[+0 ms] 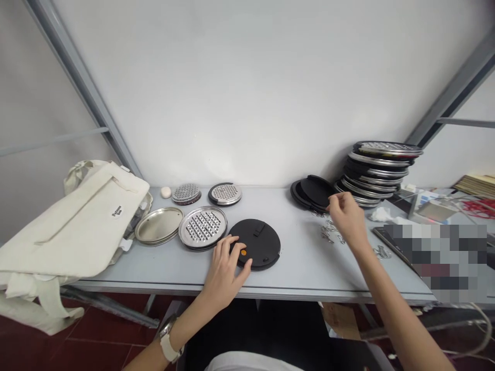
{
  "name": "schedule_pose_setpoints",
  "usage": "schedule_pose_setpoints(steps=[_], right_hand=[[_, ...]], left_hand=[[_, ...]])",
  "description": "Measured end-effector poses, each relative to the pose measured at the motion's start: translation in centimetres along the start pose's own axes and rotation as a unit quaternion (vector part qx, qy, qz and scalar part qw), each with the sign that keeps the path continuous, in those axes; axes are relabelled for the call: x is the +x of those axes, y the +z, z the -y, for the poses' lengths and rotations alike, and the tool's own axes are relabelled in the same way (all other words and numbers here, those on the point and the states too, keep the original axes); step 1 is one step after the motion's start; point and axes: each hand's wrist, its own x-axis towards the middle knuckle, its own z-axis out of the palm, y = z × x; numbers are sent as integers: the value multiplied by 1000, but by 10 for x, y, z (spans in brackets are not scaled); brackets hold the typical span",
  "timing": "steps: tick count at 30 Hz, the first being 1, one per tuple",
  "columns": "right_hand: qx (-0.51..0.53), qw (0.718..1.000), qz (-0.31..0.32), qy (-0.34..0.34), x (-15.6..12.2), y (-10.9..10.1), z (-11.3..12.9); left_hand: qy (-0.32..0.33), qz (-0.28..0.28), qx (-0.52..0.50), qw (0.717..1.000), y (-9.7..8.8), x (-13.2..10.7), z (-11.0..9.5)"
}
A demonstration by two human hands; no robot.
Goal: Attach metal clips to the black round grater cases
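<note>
My left hand (224,270) rests on the near left edge of a round black disc (258,242) with a small orange dot, fingers spread flat over it. My right hand (347,219) hovers over a scatter of small metal clips (328,232), fingers curled in a pinch near the pile of black discs (312,193); what it pinches, if anything, is too small to see. Left of the black disc lies a perforated metal grater disc (202,227).
A plain metal plate (159,225), two smaller grater discs (225,194) and a small pale ball (166,192) sit further left. A cream canvas bag (77,221) lies at the left end. A tall stack of rimmed discs (377,172) stands at the right, with clutter beyond.
</note>
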Motion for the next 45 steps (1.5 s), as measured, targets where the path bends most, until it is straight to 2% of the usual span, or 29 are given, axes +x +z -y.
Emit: schedule_pose_setpoints(steps=[2, 5, 9, 12, 19, 29, 38, 45], right_hand=[[-36, 999, -28, 27, 18, -1, -18], [-82, 993, -48, 69, 25, 1, -44], [-120, 987, -17, 108, 23, 3, -71], [-144, 980, 9, 139, 26, 3, -81], [-149, 971, 79, 167, 30, 2, -85], [-157, 968, 105, 163, 28, 9, -85], [-165, 973, 69, 147, 28, 17, -96], [-130, 987, 30, 93, 28, 26, -109]], left_hand=[[1, 5, 3, 1000, 0, 0, 0], [1, 17, 7, 1000, -1, -1, 0], [5, 21, 20, 1000, 0, -1, 0], [9, 22, 32, 999, 1, -1, 1], [17, 7, 42, 999, 3, -1, 1], [21, 6, 50, 998, 5, 0, 2], [27, 4, 53, 998, 4, 0, 2], [29, 7, 52, 998, 4, -1, 2]])
